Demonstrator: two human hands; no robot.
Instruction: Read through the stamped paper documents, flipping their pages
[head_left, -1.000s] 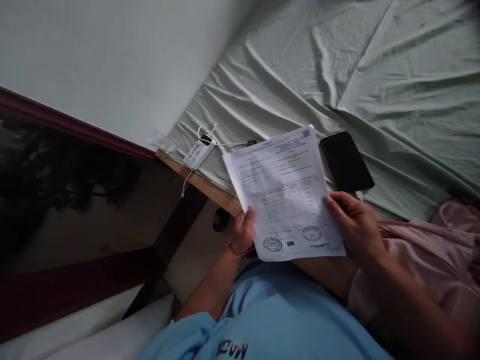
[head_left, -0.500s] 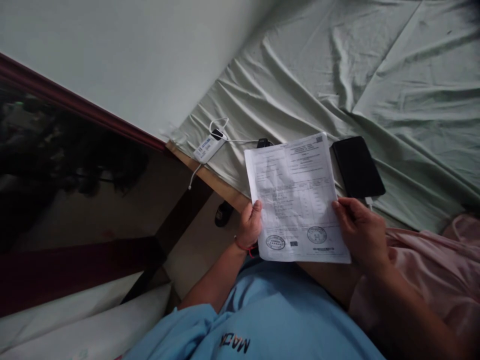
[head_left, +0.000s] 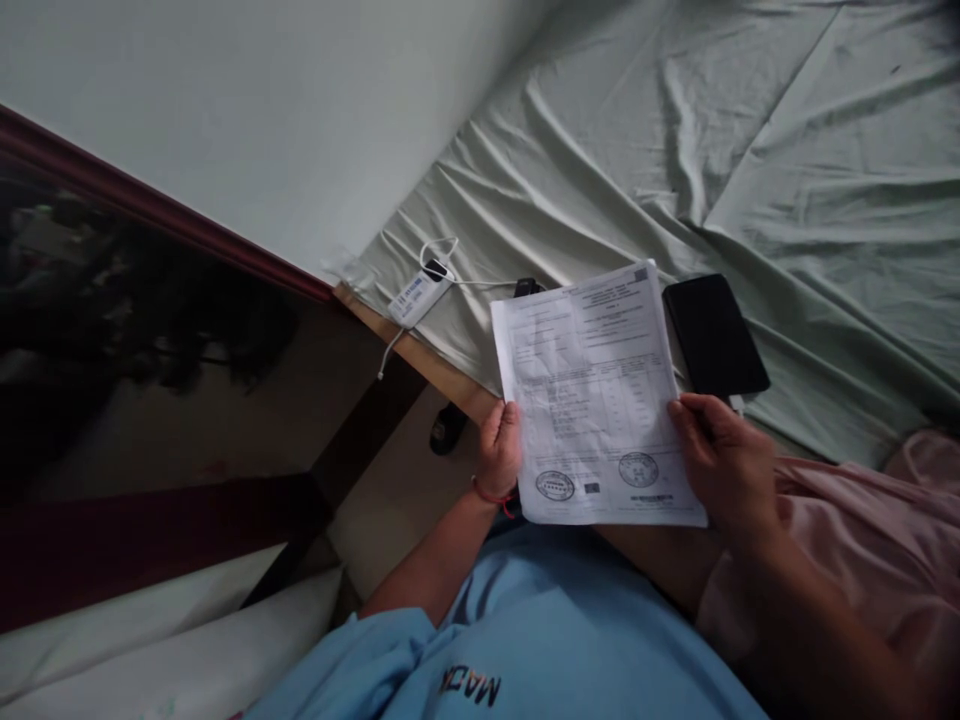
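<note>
light blue tee (head_left: 525,630) with dark mirrored lettering at chest, pink shorts (head_left: 862,540), thin red wristband (head_left: 491,497) on left wrist, forearms bare

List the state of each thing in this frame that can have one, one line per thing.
Printed sheet: unfolded, printed side up, held in the air at both lower edges.
Left hand: grip shut on the sheet's left edge.
Right hand: grip shut on the sheet's right edge.
Black phone: flat on the bed, screen dark.
White power bank: lying near the bed's edge, cable plugged in.
Bed sheet: wrinkled.
</note>
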